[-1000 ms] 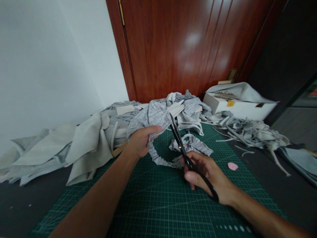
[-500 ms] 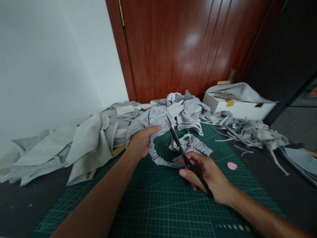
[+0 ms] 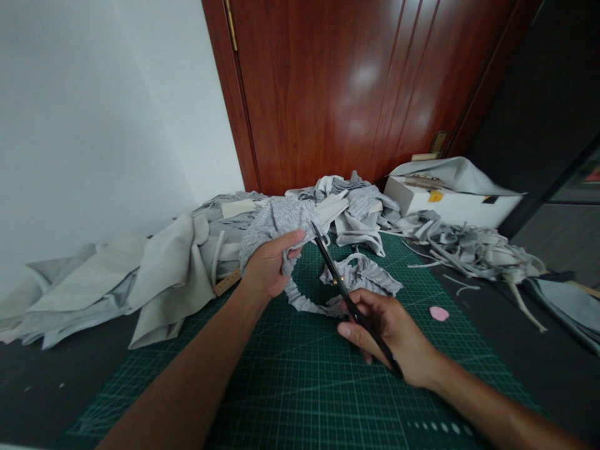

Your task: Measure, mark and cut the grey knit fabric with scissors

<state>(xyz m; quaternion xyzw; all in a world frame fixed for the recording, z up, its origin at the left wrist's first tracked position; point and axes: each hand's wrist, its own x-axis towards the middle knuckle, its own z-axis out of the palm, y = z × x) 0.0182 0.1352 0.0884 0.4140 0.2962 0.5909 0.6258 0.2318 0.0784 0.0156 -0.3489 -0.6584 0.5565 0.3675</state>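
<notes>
My left hand (image 3: 269,265) grips a bunched piece of grey heathered fabric (image 3: 276,222), thumb on top, raised over the green cutting mat (image 3: 290,381). From this piece a narrow strip (image 3: 304,305) of the same cloth hangs in a curve down toward my right hand. Black scissors (image 3: 360,319) are in my right hand (image 3: 384,331), their blades pointing up and away, with the tips at the fabric's right edge. The blades look nearly closed. Behind the scissors, a crumpled grey fabric piece (image 3: 370,275) lies on the mat.
Grey and cream fabric pieces (image 3: 159,269) are heaped at the left, with a wooden ruler (image 3: 227,283) beside them. More cloth (image 3: 360,206) is piled at the back. A white box (image 3: 459,203) and tangled strips (image 3: 482,250) are at the right, near a pink chalk-like piece (image 3: 439,313).
The fabric in my left hand has shifted and bunched slightly, its right edge drawn left. The scissor tips have moved a little left and down.
</notes>
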